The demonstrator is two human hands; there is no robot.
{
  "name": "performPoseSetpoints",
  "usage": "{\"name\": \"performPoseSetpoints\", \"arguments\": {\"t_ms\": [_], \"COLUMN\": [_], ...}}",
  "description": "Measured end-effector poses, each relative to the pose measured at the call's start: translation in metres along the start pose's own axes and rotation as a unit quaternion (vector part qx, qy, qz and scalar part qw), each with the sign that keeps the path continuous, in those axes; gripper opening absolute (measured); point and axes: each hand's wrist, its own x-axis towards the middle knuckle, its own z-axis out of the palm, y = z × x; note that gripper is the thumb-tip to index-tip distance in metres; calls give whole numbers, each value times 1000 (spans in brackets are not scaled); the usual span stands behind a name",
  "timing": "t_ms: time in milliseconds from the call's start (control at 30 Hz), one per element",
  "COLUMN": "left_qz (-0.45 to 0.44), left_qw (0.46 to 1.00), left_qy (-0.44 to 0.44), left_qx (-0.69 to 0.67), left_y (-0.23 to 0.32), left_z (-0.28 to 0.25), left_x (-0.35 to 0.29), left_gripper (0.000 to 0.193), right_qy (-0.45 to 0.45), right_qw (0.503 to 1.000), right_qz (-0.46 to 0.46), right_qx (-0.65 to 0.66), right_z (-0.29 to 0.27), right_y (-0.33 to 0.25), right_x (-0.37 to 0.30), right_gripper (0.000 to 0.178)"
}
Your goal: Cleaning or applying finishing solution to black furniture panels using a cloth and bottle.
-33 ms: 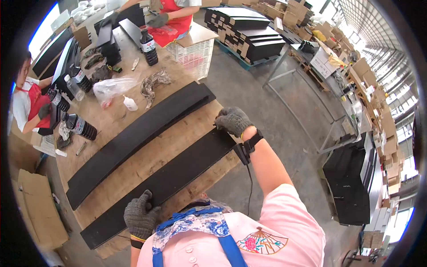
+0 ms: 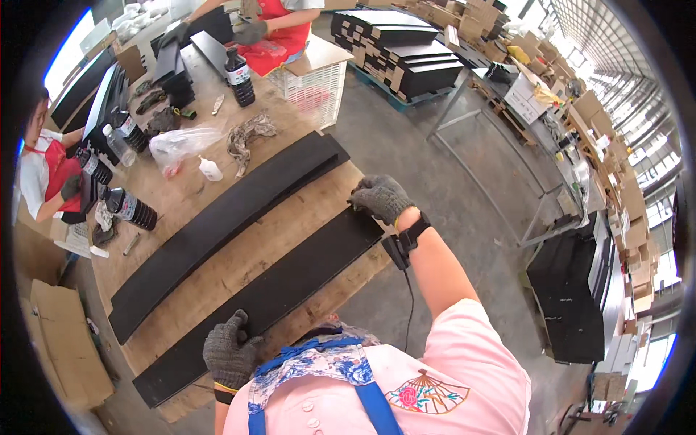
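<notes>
A long black board lies slantwise on the wooden worktable in front of me. My left hand, in a dark grey knitted glove, rests on its near edge toward the left end, fingers stretched out over the surface. At the board's far right end is my right hand, gloved too, with its fingers curled down at the corner. What those fingers hold, if anything, is hidden beneath them. Beyond this board, roughly parallel to it, lie more black boards, one partly over another.
On the worktable are a crumpled rag, a small white bottle, a plastic bag and several dark-filled bottles. Two co-workers in red aprons stand across it. Stacked black panels and a metal frame stand right.
</notes>
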Motion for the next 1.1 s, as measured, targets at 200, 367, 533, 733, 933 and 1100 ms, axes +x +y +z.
{"name": "performPoseSetpoints", "arguments": {"t_ms": [200,367,533,733,933,1100], "left_qz": [-5,-18,-37,-60,-102,-136], "left_qw": [999,998,999,995,977,949], "left_qy": [16,12,22,3,155,178], "left_qx": [-36,-62,-15,-74,-109,-222], "left_y": [-1,-5,6,3,-72,-117], "left_z": [6,12,10,7,-19,-44], "left_x": [-2,-4,1,-4,-51,-92], "left_gripper": [63,60,56,44,32,31], "right_qy": [-21,69,195,230,204,180], "right_qw": [985,972,966,958,966,951], "right_qz": [122,108,-166,-129,-148,-250], "right_qx": [119,198,29,109,48,15], "right_z": [-15,8,54,78,74,127], "right_y": [24,44,60,50,33,-18], "right_x": [-77,-90,-105,-121,-114,-138], "right_gripper": [21,29,26,25,25,25]}}
